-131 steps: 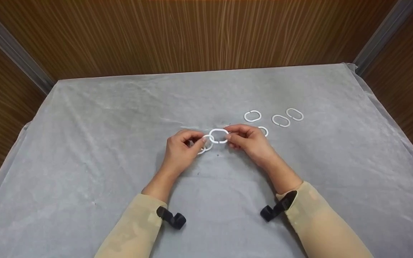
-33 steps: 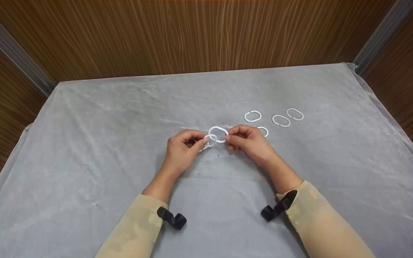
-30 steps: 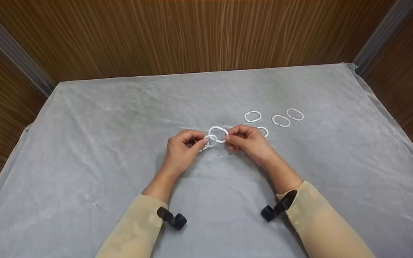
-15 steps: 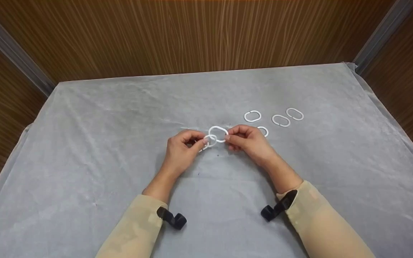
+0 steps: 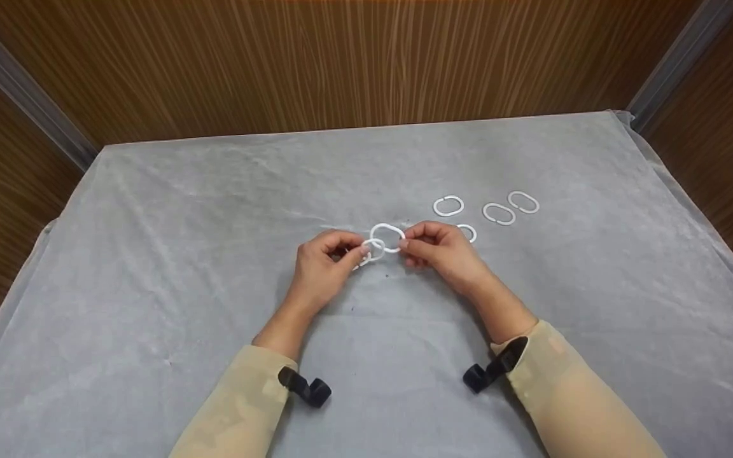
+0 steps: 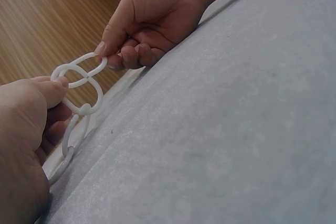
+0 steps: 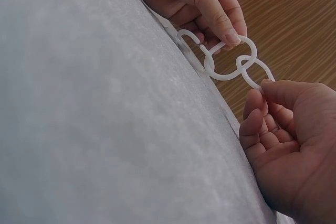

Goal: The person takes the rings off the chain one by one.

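Between thumb and fingers, my left hand [image 5: 323, 264] pinches a white oval plastic chain link [image 7: 226, 78]. Further white links [image 6: 66, 137] hang from that one beside the left fingers, partly hidden by the hand in the head view. My right hand [image 5: 446, 254] pinches another white link [image 5: 387, 226] at its right end. In the right wrist view the two pinched links pass through each other. Both hands are above the cloth, the links bridging the short space between them.
Loose white split links lie on the grey cloth [image 5: 214, 305] beyond the right hand: one link [image 5: 449, 215] at the back, one link [image 5: 474, 235] partly behind the hand, and a pair [image 5: 513, 217] farther right. A wood-grain panel [image 5: 366, 63] stands behind the table.
Compared with the oldest frame, the right link has turned and its gap no longer shows; the left link sits slightly farther right. Over the last second the hands stay almost still.
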Demonstrator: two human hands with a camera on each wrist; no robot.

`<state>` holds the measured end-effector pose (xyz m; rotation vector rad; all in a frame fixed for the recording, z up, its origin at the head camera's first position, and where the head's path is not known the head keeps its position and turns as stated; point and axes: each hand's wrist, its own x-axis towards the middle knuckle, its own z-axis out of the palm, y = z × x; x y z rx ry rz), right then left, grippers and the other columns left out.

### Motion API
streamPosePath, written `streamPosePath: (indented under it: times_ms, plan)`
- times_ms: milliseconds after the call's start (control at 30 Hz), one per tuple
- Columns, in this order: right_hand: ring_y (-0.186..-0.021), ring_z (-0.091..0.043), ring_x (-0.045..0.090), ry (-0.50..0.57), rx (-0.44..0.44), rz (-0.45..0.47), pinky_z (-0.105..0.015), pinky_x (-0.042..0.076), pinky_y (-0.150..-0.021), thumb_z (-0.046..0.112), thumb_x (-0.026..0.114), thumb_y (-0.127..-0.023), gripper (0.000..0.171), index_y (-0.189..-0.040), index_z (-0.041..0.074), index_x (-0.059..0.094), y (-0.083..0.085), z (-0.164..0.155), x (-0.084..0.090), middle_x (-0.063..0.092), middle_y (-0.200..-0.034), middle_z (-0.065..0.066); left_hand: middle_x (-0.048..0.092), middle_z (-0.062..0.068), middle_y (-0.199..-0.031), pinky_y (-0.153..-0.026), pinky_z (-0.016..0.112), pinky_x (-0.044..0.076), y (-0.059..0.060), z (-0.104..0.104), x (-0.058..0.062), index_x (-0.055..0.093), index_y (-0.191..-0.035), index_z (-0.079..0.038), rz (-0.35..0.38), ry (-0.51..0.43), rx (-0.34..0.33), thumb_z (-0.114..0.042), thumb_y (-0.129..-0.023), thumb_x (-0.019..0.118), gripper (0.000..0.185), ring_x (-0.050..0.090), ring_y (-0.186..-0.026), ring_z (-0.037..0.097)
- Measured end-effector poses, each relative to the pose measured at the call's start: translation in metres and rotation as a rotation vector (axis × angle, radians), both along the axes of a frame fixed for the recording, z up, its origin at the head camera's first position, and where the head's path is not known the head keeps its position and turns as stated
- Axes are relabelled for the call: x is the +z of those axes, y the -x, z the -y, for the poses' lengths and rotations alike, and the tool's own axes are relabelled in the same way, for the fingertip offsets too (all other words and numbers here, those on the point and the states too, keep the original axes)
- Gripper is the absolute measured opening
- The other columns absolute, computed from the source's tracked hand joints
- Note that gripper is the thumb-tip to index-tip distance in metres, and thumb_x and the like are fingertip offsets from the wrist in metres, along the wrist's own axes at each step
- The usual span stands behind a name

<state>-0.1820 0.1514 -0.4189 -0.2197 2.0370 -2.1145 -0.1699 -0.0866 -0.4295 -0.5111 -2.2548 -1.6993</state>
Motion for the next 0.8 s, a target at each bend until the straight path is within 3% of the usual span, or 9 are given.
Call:
streamPosePath:
  times_ms: [367,800]
  plan:
    - [-0.065,-0.011,0.063,0.021,-0.005,0.027,-0.023,0.055,-0.063,-0.001,0.071,-0.097,0.009,-0.093,0.007,0.069,0.0001,0.0007,-0.0005,0.067,-0.082,-0.003,0.075,-0.001,-0.089,-0.071,0.025,0.053,0.0003,-0.0001,-0.0007,0.082,-0.098,-0.005,-0.014,-0.004,-0.004,-0.009,-0.092,0.084,0.007,0.065,-0.077,0.014]
    - [-0.067,-0.013,0.066,0.022,-0.036,0.048,-0.023,0.056,-0.064,-0.001,0.07,-0.097,0.005,-0.1,-0.004,0.068,0.0002,0.0017,0.0008,0.068,-0.081,-0.004,0.076,0.002,-0.09,-0.072,0.024,0.053,0.0001,-0.0009,-0.0005,0.082,-0.098,-0.006,-0.007,-0.021,0.005,-0.008,-0.092,0.084,0.006,0.065,-0.078,0.015]
